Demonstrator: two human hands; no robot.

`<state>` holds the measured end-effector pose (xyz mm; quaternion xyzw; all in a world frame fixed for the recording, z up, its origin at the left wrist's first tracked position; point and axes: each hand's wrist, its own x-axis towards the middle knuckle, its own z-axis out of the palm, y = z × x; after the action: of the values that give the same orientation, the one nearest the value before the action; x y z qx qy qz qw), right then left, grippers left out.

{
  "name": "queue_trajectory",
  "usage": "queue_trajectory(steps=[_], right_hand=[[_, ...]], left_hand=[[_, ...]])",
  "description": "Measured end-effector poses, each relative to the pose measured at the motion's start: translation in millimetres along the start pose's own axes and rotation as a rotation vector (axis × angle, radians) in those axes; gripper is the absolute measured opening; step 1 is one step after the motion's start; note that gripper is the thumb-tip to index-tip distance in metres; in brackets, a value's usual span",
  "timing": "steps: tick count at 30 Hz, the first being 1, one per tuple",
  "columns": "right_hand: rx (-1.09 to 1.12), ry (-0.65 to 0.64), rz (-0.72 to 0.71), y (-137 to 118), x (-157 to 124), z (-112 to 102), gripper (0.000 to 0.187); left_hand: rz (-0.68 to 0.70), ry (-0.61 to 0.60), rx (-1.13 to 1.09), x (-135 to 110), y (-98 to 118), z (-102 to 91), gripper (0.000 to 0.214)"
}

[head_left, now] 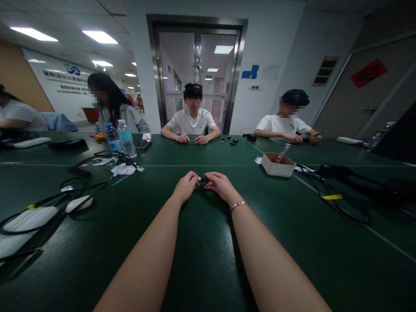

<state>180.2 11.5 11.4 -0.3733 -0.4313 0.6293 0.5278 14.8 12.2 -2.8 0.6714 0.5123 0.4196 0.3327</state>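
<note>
Dark green bench (208,260), wide, shared by several seated people. At its middle, both forearms reach forward; the left hand (186,186) and the right hand (221,185) meet fingertip to fingertip, each pinched narrow on one end of a small black part (204,178), held between them just above the bench surface; its exact kind is too small to tell. A thin bracelet (238,205) circles the right wrist. To the right, well apart, an open cardboard box (277,165) with a red-tipped tool standing in it, then a tangle of black cables (341,190) with a yellow tag. To the left, two water bottles (121,138), paper scraps, further black cables and a white oval device (79,203). Across the bench, a person in a white shirt (192,121) rests both hands on the surface; another person in white (287,123) sits further right.
</note>
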Motion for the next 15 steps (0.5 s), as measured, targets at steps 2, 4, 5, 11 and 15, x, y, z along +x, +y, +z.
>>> queue_trajectory(steps=[2, 4, 5, 11, 15], right_hand=[[-0.001, 0.003, 0.003, -0.2, -0.1, 0.3, 0.001], [-0.002, 0.009, 0.009, -0.8, -0.7, 0.9, 0.001], [-0.003, 0.013, 0.013, -1.2, -1.1, 1.2, 0.001], [-0.012, 0.016, 0.018, -2.4, -2.2, 1.8, 0.004], [-0.005, 0.011, 0.004, -1.0, -0.7, 0.4, 0.005]], left_hand=[[-0.013, 0.009, 0.023, -0.5, 0.0, -0.5, 0.029], [-0.016, 0.012, 0.072, -1.2, 0.7, -1.0, 0.037], [-0.015, 0.012, 0.096, -1.4, 1.2, -1.0, 0.041], [-0.020, 0.021, 0.160, -1.8, 3.2, -0.1, 0.055], [-0.036, 0.004, 0.160, -2.0, 3.4, -1.1, 0.055]])
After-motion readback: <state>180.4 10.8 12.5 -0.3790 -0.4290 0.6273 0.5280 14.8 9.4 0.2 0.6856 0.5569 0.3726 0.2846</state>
